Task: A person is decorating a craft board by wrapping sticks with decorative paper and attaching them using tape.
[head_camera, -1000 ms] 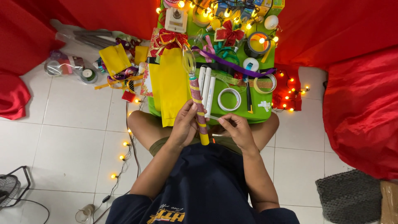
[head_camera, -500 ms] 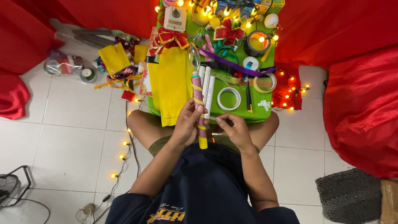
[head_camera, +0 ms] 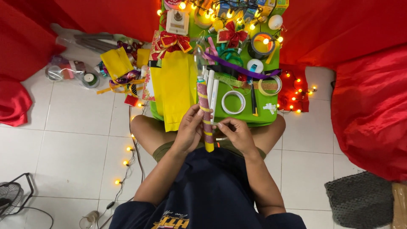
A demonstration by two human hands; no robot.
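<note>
My left hand (head_camera: 189,130) grips a long stick (head_camera: 204,111) wound with pink glitter band and yellow stripes, held upright over my lap. My right hand (head_camera: 235,133) pinches a thin strip or tape end right beside the stick's lower part. The stick's top reaches over a green table (head_camera: 271,116) in front of my knees. On that table lie a yellow paper sheet (head_camera: 174,87), white tubes (head_camera: 213,94), a white tape ring (head_camera: 233,102), a purple ribbon (head_camera: 241,70) and red bows (head_camera: 231,34).
Red fabric (head_camera: 373,101) lies at right and left (head_camera: 17,63). A string of lit bulbs (head_camera: 127,157) runs across the white tiled floor. Ribbon scraps and tape rolls (head_camera: 89,78) sit left of the table. A grey mat (head_camera: 360,203) is at bottom right, a fan (head_camera: 10,199) at bottom left.
My right hand has shifted slightly along the stick's lower part, still working the strip. My left hand keeps its grip and the stick stays almost in place.
</note>
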